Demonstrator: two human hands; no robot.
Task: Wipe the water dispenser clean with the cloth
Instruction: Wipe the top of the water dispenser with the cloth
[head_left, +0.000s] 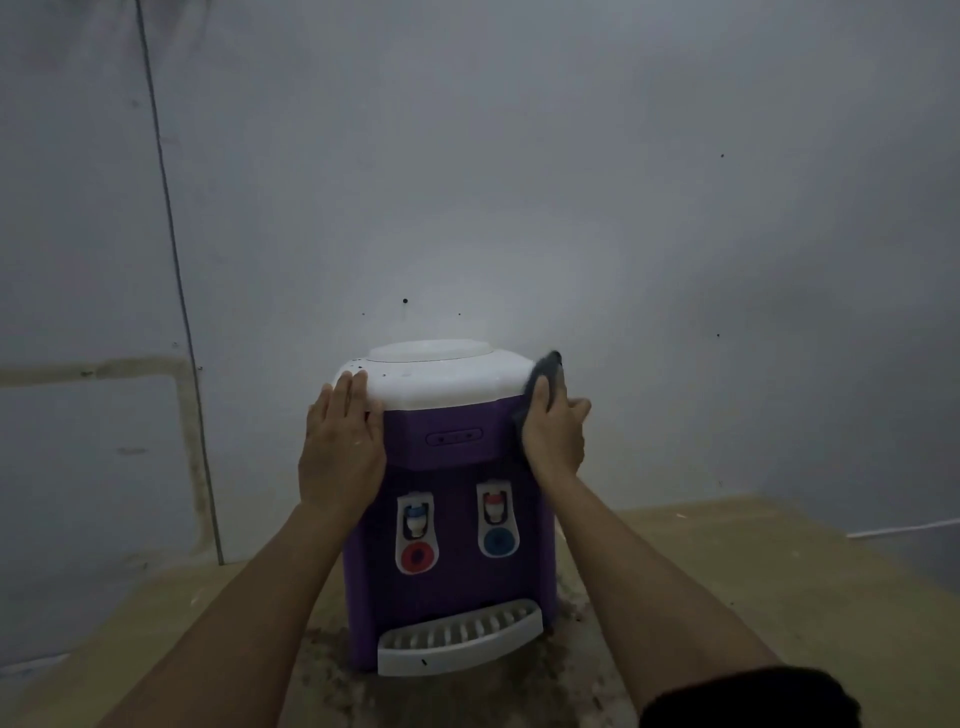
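A purple water dispenser (447, 519) with a white top stands upright on a tan surface (779, 597), close to a pale grey wall (519, 156). The white top carries a shallow round lid and a few dark specks near its left corner. On the front are two white tap housings, one with a red ring below it on the left and one with a blue ring on the right. A white slotted drip tray (457, 642) juts out at the base; what lies in it cannot be made out.

The left hand (340, 447) rests flat against the dispenser's upper left corner, its grip fully open with fingers straight and together. The right hand (553, 436) presses a dark grey cloth (548, 371) against the upper right corner, fingers wrapped around it.

Dark grime stains the surface around the base. A thin dark cable (176, 280) runs down the wall at left.
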